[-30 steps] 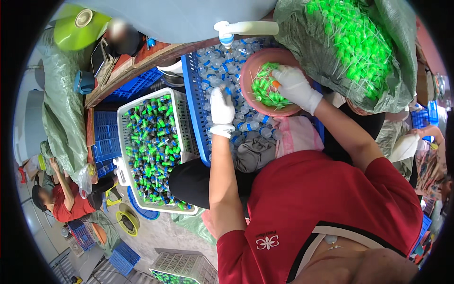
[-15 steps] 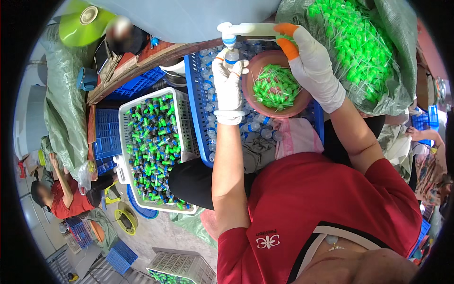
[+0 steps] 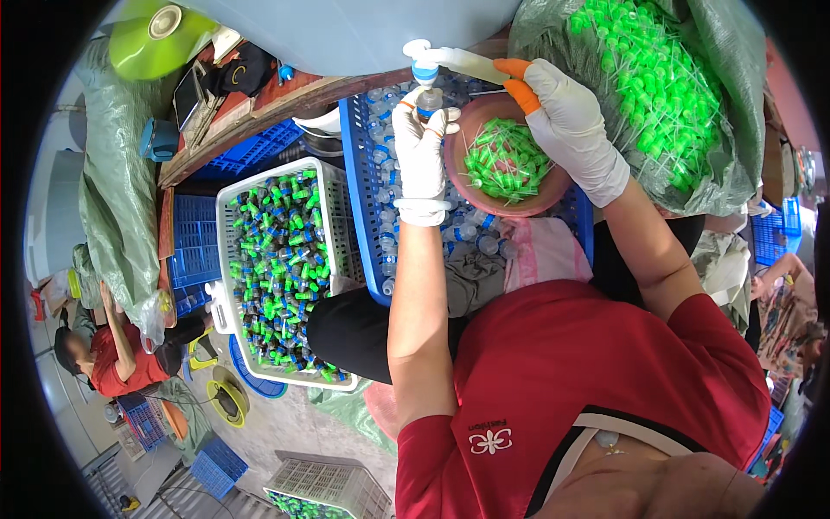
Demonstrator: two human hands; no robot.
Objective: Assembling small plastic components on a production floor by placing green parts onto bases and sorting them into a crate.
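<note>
My left hand (image 3: 420, 143), in a white glove, is closed around a small clear bottle (image 3: 428, 104) with dark contents and a blue band. It holds the bottle upright just below a white-and-blue tap (image 3: 424, 69) on a large grey-blue tank. From the tap a long white handle (image 3: 471, 65) reaches to the right. My gloved right hand (image 3: 553, 108), with orange-covered fingertips, is closed at the handle's far end. Whether those fingers hold anything else is hidden. Below sits a reddish-brown bowl (image 3: 558, 192) of green caps with thin clear stems.
Under the bowl is a blue crate (image 3: 367, 216) of clear bottles. A white crate (image 3: 226, 251) of green-capped bottles stands at the left. A sack (image 3: 545, 43) of green stemmed caps lies at the far right. A person in red (image 3: 130, 363) is at the left.
The tap handle has swung from nearly level to sloping toward me, with my right hand on its end. The bottle's contents look darker. The green piece between my right fingers no longer shows.
</note>
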